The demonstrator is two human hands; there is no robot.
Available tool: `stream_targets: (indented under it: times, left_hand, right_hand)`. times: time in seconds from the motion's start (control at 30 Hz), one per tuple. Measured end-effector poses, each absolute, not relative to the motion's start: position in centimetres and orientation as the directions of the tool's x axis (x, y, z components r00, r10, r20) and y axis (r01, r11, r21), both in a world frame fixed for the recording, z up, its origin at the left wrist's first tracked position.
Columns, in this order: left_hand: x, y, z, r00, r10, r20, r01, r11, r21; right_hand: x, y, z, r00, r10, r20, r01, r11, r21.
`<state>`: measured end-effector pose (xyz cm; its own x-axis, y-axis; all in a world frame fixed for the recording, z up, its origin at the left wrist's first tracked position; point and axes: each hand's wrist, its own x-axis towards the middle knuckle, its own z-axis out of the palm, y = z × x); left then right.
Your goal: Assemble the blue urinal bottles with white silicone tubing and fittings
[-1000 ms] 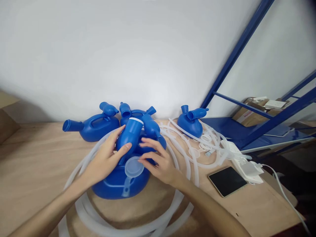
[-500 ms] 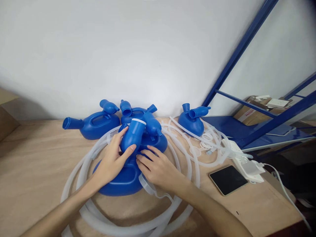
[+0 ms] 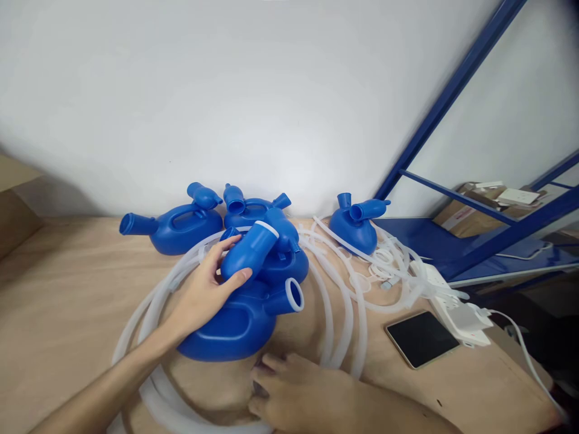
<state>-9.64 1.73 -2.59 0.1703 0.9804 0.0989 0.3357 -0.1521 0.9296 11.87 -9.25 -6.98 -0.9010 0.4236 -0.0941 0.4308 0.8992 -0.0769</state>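
Note:
My left hand (image 3: 212, 286) is closed around a blue bulb-shaped spout piece (image 3: 248, 253) with a white rim, its mouth tilted up to the right. Directly below it, a blue urinal bottle (image 3: 226, 337) lies on the table, its neck with a white ring (image 3: 295, 295) pointing right. My right hand (image 3: 294, 386) is low on the table in front of the bottle, fingers curled down; what they hold, if anything, is hidden. Around the bottle lies a coil of translucent tubing (image 3: 151, 319). Another blue bottle (image 3: 289, 265) with its spout piece stands just behind.
Near the wall are more blue bottles, one at left (image 3: 181, 232) and one at right (image 3: 353, 229). A phone (image 3: 420, 339) lies at right beside a white power strip (image 3: 456, 313) with cables. A blue metal rack (image 3: 452, 96) rises behind, and a cardboard box (image 3: 18, 220) is at far left.
My right hand has moved from the bottle's neck down toward me, exposing the white-ringed neck. The white cap beside it is no longer visible. The spout piece in my left hand has tilted right.

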Motion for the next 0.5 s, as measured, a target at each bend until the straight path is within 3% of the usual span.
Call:
stream_targets:
  times: [0.13,0.3,0.4,0.5]
  left_hand:
    - [-10.3,1.7,-0.4,0.245,0.958,0.149,0.201,-0.201,0.959]
    - [-11.3,1.4,3.0,0.233,0.893,0.385,0.328,-0.445,0.834]
    - [-12.0,1.3,4.9,0.304,0.854,0.423,0.418,-0.519,0.746]
    - [-13.2,1.4,6.0,0.393,0.809,0.438,0.489,-0.587,0.646]
  right_hand:
    - [12.1,-8.0,-7.9,-0.925,0.35,-0.149,0.373,0.909,-0.184]
    - [12.8,-6.3,-6.8,-0.911,0.316,-0.265,0.395,0.854,-0.34]
    - [12.9,-6.5,-6.5,-0.887,0.36,-0.289,0.439,0.853,-0.283]
    - [12.8,-7.5,-7.0,-0.889,0.412,-0.199,0.444,0.882,-0.161]
